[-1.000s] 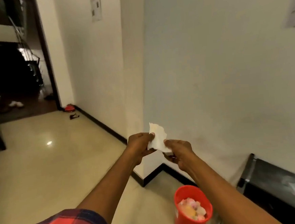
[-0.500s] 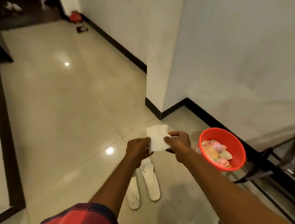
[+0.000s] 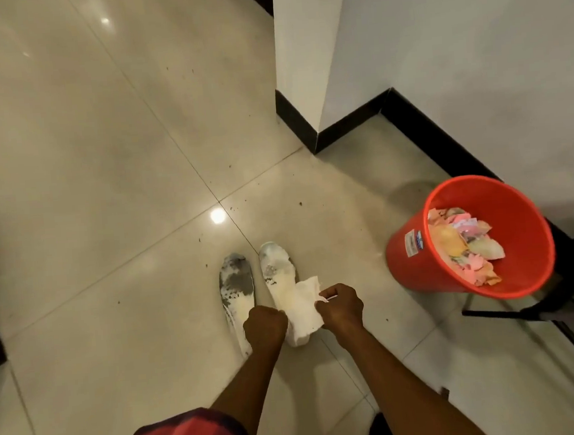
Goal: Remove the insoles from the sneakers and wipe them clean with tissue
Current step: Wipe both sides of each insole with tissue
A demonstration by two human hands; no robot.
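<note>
Right hand (image 3: pixel 340 307) fingers pinch tissue (image 3: pixel 303 310) edge; left hand (image 3: pixel 265 325) curled shut on other edge, sheet stretched between, likely readying a wipe. Below: two insoles (image 3: pixel 236 283) flat on tiled floor (image 3: pixel 105 197), side by side, toes away; left one heavily soiled. Red bin (image 3: pixel 416 265) near right, probably for used tissue. Sneakers unseen.

Red bin (image 3: pixel 416 269) of scraps by wall (image 3: pixel 454 49)
</note>
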